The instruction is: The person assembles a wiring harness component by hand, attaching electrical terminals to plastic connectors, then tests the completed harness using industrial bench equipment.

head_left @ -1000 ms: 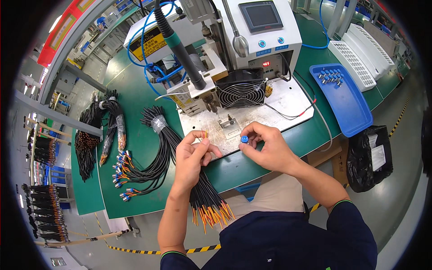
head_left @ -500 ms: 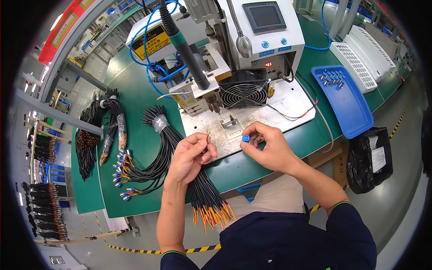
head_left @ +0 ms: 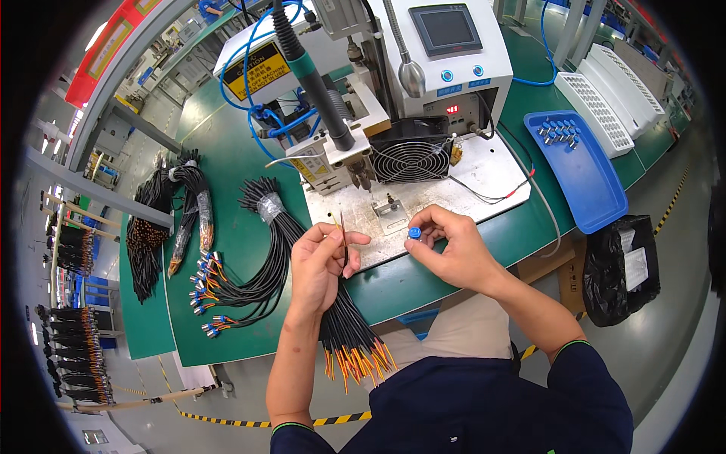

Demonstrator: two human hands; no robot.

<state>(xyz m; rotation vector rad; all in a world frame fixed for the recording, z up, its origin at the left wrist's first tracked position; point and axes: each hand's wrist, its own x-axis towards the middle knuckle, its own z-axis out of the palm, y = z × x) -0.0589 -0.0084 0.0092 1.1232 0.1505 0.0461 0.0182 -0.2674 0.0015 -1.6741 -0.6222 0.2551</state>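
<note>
Since a second ago the left hand point(head_left: 321, 261) has drawn back a little toward the person and lifted one black wire point(head_left: 342, 238) clear of the bundle of black wires point(head_left: 344, 329), while the right hand point(head_left: 450, 250) has kept much the same place; this suggests one wire has been singled out and is being brought toward the blue cap point(head_left: 414, 234). The left hand is closed, pinching that wire between thumb and fingers and clasping the bundle beneath the palm. The right hand is closed on the small blue cap, held at its fingertips. The single wire stands nearly upright in the view, its long axis running from 6 to 12 o'clock, free tip toward 12, just at the near edge of the white machine plate point(head_left: 484, 170). The bundle runs from the left palm down toward 5 o'clock, its orange tips fanned over the bench edge. The cap sits at 3 o'clock from the wire tip, near but apart. A blue tray point(head_left: 586, 181) lies at 2 o'clock, and a finished wire heap point(head_left: 249, 265) at 9 o'clock.
</note>
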